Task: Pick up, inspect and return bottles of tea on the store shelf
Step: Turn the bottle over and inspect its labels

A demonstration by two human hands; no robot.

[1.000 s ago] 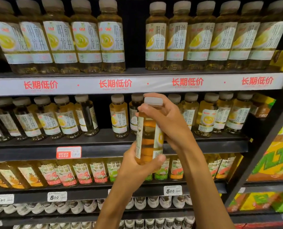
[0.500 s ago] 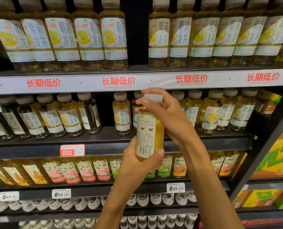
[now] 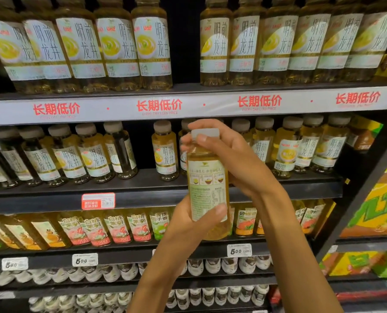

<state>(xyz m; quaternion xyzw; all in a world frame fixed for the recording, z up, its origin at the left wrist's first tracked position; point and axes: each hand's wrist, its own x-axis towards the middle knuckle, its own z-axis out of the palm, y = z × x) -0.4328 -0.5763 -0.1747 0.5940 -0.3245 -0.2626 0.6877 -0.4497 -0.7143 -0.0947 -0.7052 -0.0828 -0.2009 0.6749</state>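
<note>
I hold a bottle of yellow-green tea (image 3: 207, 184) upright in front of the second shelf (image 3: 142, 190). It has a pale cap, and its label shows the back panel with small print toward me. My left hand (image 3: 188, 224) wraps the lower part from below, thumb across the label. My right hand (image 3: 231, 157) grips the neck and cap from the right. Behind the bottle, a row of matching small tea bottles (image 3: 165, 150) stands on that shelf, with a gap near the middle.
Large bottles of the same tea (image 3: 118, 48) fill the top shelf above a white price strip with red characters (image 3: 158, 107). Peach and other flavoured teas (image 3: 118, 227) line the third shelf. White-capped bottles (image 3: 212, 265) sit lower. Yellow-green cartons (image 3: 377, 213) stack at right.
The bottle has been turned in my hands, from its side to the printed back label facing me. The view has moved closer to the shelf.
</note>
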